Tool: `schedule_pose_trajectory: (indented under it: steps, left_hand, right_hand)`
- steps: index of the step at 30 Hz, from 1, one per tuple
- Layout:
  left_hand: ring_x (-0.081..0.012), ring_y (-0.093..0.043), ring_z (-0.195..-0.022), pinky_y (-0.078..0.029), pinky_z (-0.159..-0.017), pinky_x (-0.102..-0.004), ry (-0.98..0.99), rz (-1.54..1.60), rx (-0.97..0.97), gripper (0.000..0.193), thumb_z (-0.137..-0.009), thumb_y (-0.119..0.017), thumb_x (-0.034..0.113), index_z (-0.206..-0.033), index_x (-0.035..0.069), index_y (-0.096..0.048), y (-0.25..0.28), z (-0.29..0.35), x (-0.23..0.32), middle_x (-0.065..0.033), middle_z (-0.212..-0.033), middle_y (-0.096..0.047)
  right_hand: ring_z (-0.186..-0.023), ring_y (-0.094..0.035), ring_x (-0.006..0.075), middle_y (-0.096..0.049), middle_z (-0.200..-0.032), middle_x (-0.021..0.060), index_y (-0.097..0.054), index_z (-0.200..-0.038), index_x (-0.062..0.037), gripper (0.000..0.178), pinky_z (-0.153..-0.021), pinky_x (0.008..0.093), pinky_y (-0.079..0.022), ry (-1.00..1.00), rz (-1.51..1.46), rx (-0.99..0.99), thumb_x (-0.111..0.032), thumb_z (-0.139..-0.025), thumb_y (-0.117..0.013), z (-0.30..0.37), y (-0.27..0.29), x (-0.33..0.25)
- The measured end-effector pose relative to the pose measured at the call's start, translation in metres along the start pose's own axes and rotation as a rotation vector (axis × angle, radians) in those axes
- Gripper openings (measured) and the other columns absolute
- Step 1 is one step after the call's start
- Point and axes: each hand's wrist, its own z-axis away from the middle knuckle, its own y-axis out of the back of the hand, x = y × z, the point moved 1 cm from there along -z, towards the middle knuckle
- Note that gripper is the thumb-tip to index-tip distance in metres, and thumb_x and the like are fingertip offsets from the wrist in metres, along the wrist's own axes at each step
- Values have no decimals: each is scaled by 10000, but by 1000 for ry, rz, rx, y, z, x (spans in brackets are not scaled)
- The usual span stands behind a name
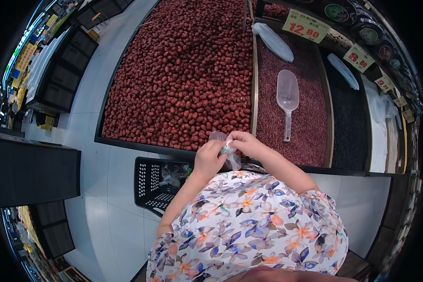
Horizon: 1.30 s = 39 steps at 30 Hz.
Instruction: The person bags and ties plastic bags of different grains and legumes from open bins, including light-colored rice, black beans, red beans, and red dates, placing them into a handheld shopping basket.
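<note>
A clear plastic bag (233, 162) hangs between my two hands at the near edge of the display bin. My left hand (208, 157) pinches the gathered top of the bag from the left, thumb and fingers closed. From the right, my right hand (245, 142) bends its fingers onto the same gathered plastic, close to the left fingertips. What the bag holds is mostly covered by my hands. Just beyond them lies a wide heap of dried red dates (183, 89). A clear plastic scoop (287, 92) rests on reddish grain (310, 127) to the right, handle toward me.
A black shopping basket (143, 188) with a plastic bag inside stands below my left forearm. More bins run off to the right, one with black grain (350, 113). Rolled bags (273, 42) lie on the grain. Price cards (306, 27) line the back. Dark counters (33, 171) stand left.
</note>
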Motion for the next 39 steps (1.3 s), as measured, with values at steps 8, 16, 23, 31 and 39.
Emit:
schedule_pose_trajectory:
  steps: [8, 16, 23, 31, 39]
  left_hand:
    - [-215, -606, -708, -473, -621, -274, 152, 149, 154, 232, -662, -616, -32, -893, -22, -608, -3, 6, -2, -119, -809, -607]
    - [-79, -560, -739, -454, -638, -226, 704, 870, 299, 142, -752, -579, -9, -892, -27, -589, -15, 18, -24, -45, -827, -609]
    - [-264, -588, -779, -478, -669, -286, 199, -123, 20, 249, -704, -603, 31, -951, 64, -601, 7, -2, -5, -109, -874, -585]
    - [-120, -594, -728, -469, -604, -222, 816, 986, 279, 157, -875, -538, 71, -1004, -10, -576, 7, 16, -51, -87, -920, -619]
    - [-162, -569, -936, -481, -778, -255, 564, 1155, 356, 276, -848, -544, 12, -1120, -16, -509, 20, -13, -22, -96, -1071, -566]
  right_hand:
    - [-835, -597, 241, -607, -877, 115, -553, -993, -19, 238, -730, 335, -465, 361, 662, -127, -46, -758, -528, -9, 6, -26]
    - [-864, -584, 313, -603, -917, 165, -566, -978, -34, 267, -752, 371, -458, 497, 819, -38, -34, -714, -525, -15, -9, -28]
    - [-757, -577, 227, -593, -819, 135, -542, -964, -28, 243, -697, 324, -445, 251, 509, 0, -82, -732, -495, -22, 4, -16]
    - [-841, -565, 139, -588, -945, 63, -536, -1048, -16, 265, -756, 279, -457, 237, 351, -16, -79, -790, -538, -17, 7, -13]
    - [-868, -559, 136, -576, -1021, 71, -451, -1184, -14, 471, -735, 267, -457, 71, -386, -125, -122, -759, -625, -15, 7, -24]
